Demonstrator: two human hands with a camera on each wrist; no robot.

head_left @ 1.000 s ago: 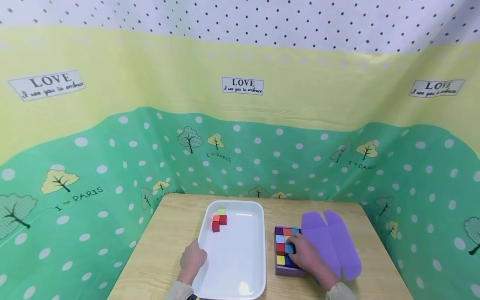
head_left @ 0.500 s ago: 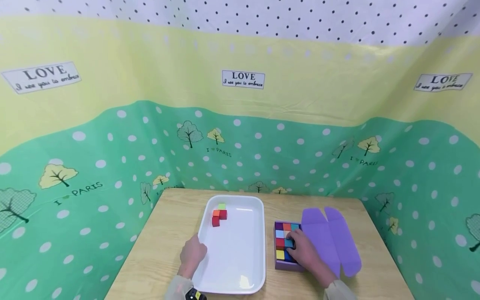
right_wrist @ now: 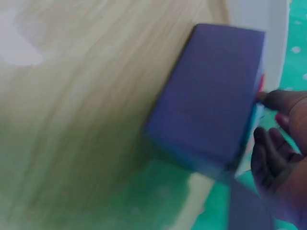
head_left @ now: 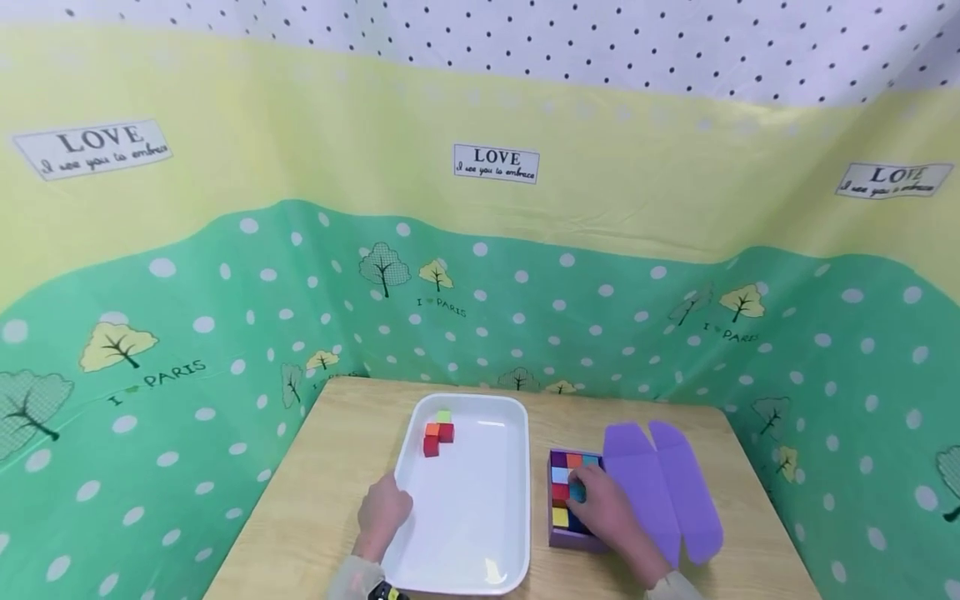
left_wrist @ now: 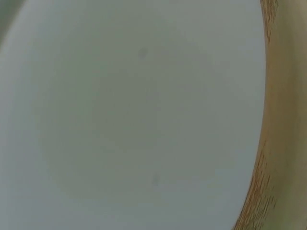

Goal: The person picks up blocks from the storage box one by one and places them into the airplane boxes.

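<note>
My left hand (head_left: 384, 507) grips the left rim of a white tray (head_left: 468, 533); the tray's pale surface (left_wrist: 144, 115) fills most of the left wrist view. In the tray's far left corner sit a lime green block (head_left: 444, 417), an orange block (head_left: 432, 430) and red blocks (head_left: 431, 447). My right hand (head_left: 606, 504) is over a purple box (head_left: 573, 540) of coloured blocks, thumb and fingers about a teal block (head_left: 577, 492), largely hidden by the hand. From the right wrist, the box's dark side (right_wrist: 211, 91) shows, with my right fingertips (right_wrist: 268, 98) at its open top.
The box's purple lid (head_left: 648, 492) lies folded open to the right. A yellow block (head_left: 560, 517), a red block (head_left: 560, 492) and a pale blue block (head_left: 559, 475) show along the box's left side. A patterned curtain (head_left: 510, 308) rises behind the wooden table (head_left: 300, 500).
My right hand has shifted slightly left over the box, its fingers staying about the teal block. My left hand stays at the tray rim; the head view has tilted a little.
</note>
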